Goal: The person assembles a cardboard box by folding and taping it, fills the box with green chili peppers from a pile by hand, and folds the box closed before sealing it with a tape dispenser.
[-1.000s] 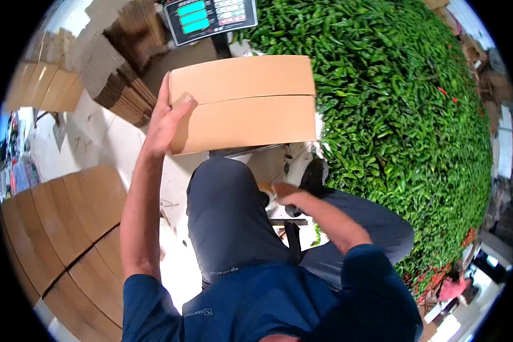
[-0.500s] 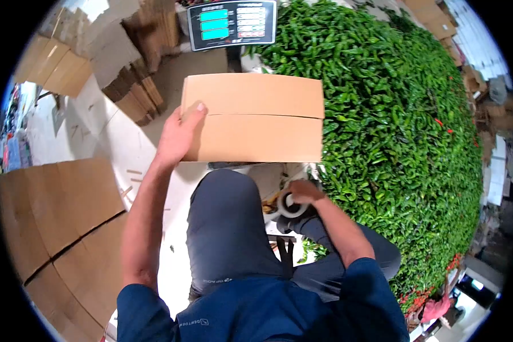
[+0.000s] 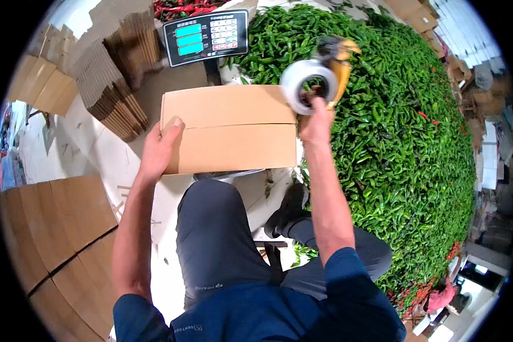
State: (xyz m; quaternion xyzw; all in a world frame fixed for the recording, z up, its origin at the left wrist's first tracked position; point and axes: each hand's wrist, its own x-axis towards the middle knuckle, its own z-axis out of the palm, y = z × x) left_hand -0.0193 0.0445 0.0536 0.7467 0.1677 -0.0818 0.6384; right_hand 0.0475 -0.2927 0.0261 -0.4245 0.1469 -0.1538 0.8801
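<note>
A closed cardboard box (image 3: 233,134) lies in front of me, its two top flaps meeting along a middle seam. My left hand (image 3: 161,149) grips the box's left end, thumb on top and fingers down the side. Beside the box's upper right corner, my right hand (image 3: 316,122) is closed on a tape dispenser (image 3: 342,71) with a yellow body and a large roll of clear tape (image 3: 292,85). The dispenser is raised and slightly blurred. A scale display (image 3: 206,37) with lit green windows stands just beyond the box.
A large heap of green peppers (image 3: 404,165) fills the right side. Folded cardboard (image 3: 105,85) is stacked at the upper left, and more boxes (image 3: 57,222) lie at the lower left. Red peppers (image 3: 188,8) show behind the display. A person in pink (image 3: 440,297) is at the far lower right.
My right hand has risen from beside my leg to the box's right end, bringing up the tape dispenser. My left hand still holds the box, which now appears slightly lower and further left.
</note>
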